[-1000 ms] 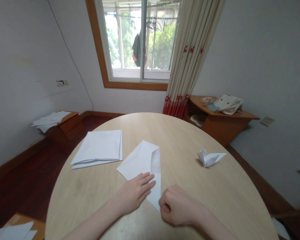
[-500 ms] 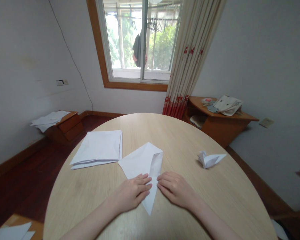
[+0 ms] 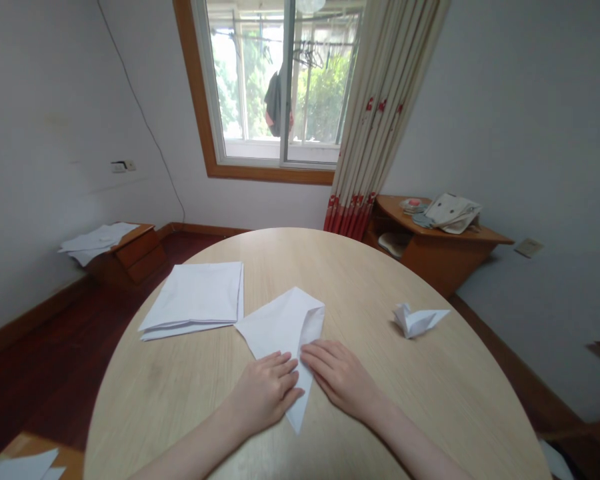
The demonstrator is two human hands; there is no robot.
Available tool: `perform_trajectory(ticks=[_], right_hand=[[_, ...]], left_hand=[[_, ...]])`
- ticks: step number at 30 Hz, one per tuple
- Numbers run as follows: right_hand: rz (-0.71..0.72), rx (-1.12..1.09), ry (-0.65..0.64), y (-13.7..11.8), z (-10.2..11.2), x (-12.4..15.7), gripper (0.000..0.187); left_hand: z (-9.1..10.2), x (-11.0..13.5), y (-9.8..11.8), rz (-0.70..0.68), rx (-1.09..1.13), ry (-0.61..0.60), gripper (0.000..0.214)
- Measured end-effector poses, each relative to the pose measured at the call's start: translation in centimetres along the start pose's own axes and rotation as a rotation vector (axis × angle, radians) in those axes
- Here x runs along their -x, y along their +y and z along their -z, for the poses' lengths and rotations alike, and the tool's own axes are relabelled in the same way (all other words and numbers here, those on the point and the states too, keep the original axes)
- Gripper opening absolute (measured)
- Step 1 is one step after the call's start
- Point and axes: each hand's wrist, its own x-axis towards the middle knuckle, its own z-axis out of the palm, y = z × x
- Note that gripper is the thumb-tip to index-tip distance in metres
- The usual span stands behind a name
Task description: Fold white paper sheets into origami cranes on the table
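Note:
A sheet of white paper [image 3: 275, 320] lies on the round table with its right side folded inward and a narrow point toward me. My left hand [image 3: 267, 390] rests on the lower left part of the sheet, its fingers stretched out flat. From the right, my right hand [image 3: 337, 370] lies with extended fingers on the folded flap [image 3: 312, 323], fingertips near the inner edge of the fold. Parts of the lower sheet are hidden beneath both hands.
Left of the sheet is a stack of white paper [image 3: 200, 293]. A folded paper bird [image 3: 415, 321] stands at the right on the round wooden table [image 3: 300, 250]. Beyond it are a corner cabinet [image 3: 430, 257] with a cloth bag [image 3: 453, 212], and a curtain [image 3: 380, 120] beside the window.
My right hand has slid left, from the sheet's right edge onto the folded flap. My left hand stays in nearly the same place on the sheet.

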Motion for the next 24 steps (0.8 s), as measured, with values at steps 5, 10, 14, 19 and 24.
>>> perform_trajectory(ticks=[5,10,14,19,24], right_hand=[[0.014,0.209,-0.021,-0.2,-0.2,-0.2,0.053],[-0.006,0.28,0.044,0.1,-0.3,0.0,0.047],[0.01,0.28,0.099,0.8,-0.1,0.4,0.042],[-0.002,0.178,0.09,1.4,0.9,0.7,0.035],[0.008,0.091,0.05,1.8,1.7,0.9,0.037]], left_hand=[[0.2,0.0,-0.2,0.027,0.035,0.014,0.019],[0.0,0.1,-0.3,0.067,0.059,0.037,0.009],[0.2,0.1,-0.3,0.115,0.067,0.004,0.015],[0.7,0.0,-0.4,0.132,0.069,-0.102,0.043],[1.0,-0.1,-0.4,0.114,0.052,-0.195,0.043]])
